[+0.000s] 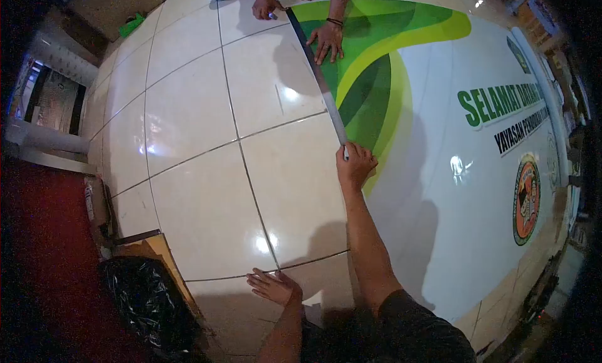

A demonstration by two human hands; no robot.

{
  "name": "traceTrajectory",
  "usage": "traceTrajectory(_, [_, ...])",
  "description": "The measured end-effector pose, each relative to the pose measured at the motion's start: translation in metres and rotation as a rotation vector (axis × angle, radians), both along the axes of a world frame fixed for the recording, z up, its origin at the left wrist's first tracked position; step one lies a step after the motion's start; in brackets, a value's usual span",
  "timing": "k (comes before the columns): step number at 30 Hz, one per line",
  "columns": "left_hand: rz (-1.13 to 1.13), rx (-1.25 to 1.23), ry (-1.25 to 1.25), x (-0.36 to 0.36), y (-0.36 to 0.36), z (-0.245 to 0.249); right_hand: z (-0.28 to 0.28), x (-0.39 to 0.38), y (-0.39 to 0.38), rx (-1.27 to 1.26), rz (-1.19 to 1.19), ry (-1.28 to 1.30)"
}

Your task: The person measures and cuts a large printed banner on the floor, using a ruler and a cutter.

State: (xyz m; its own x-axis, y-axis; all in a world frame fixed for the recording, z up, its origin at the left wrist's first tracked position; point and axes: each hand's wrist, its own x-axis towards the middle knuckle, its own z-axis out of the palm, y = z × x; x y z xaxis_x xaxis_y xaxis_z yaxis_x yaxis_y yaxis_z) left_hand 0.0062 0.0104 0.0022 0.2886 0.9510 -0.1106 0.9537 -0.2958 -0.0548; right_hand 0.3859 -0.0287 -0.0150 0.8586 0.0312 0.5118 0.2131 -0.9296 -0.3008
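Note:
A large printed banner [433,137] in white and green lies on the tiled floor. Along its left edge runs a long metal ruler [332,109]. My right hand [356,165] is closed at the ruler's near end, with a small whitish thing showing by the thumb; what exactly it grips is partly hidden. Down on the tiles, my left hand [274,286] rests with its fingers spread and nothing in it. At the far end of the ruler, another person's hand [327,42] presses flat on banner and ruler, and their other hand [266,5] holds a small tool.
A black plastic bag [147,300] stands at the lower left beside a brown board [166,256]. Something green [132,25] lies at the upper left. Rolled material [536,62] runs along the banner's right side, with cluttered shelves beyond.

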Motion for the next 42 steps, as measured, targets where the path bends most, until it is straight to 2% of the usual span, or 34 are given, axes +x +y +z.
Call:
traceTrajectory(10, [0.044, -0.07, -0.083, 0.0008, 0.0002, 0.0051, 0.0003, 0.0, 0.0003, -0.004, 0.029, -0.044])
traceTrajectory(19, [0.035, -0.048, -0.076, 0.0013, -0.0007, 0.005, -0.0008, -0.0011, -0.0004, 0.004, 0.01, 0.094])
traceTrajectory(24, [0.016, -0.015, -0.075, 0.0002, -0.0012, 0.003, 0.0002, -0.001, 0.0003, -0.008, -0.009, 0.014])
traceTrajectory(39, [0.019, -0.035, -0.136, -0.0001, 0.0005, 0.0019, -0.0019, 0.0012, -0.0004, 0.013, -0.008, 0.0])
traceTrajectory(42, [0.036, -0.043, -0.052, 0.003, -0.0004, 0.0055, -0.0031, 0.0018, 0.0004, 0.028, -0.023, 0.032])
